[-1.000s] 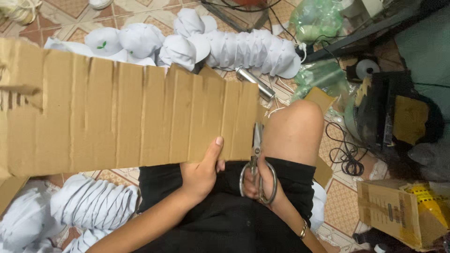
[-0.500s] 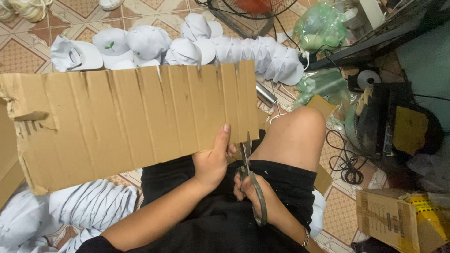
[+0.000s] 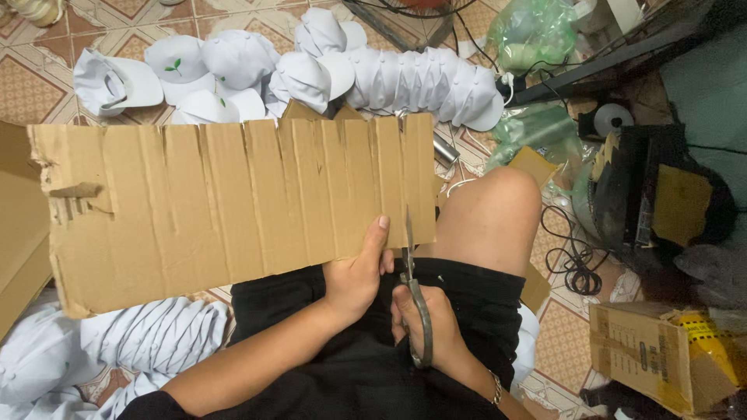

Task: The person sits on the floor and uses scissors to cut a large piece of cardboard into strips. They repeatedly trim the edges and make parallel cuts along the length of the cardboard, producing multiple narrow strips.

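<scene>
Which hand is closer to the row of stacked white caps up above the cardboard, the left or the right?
Left. The left hand grips the cardboard sheet's lower edge, slightly closer to the stacked white caps. The right hand sits lower, holding the scissors over the lap.

1. The head-worn camera is looking steeply down from above onto the person's lap, at close range.
2. It is facing a cardboard sheet [image 3: 233, 202] near the centre, with tiled floor [image 3: 31, 85] filling the frame's upper edge.
</scene>
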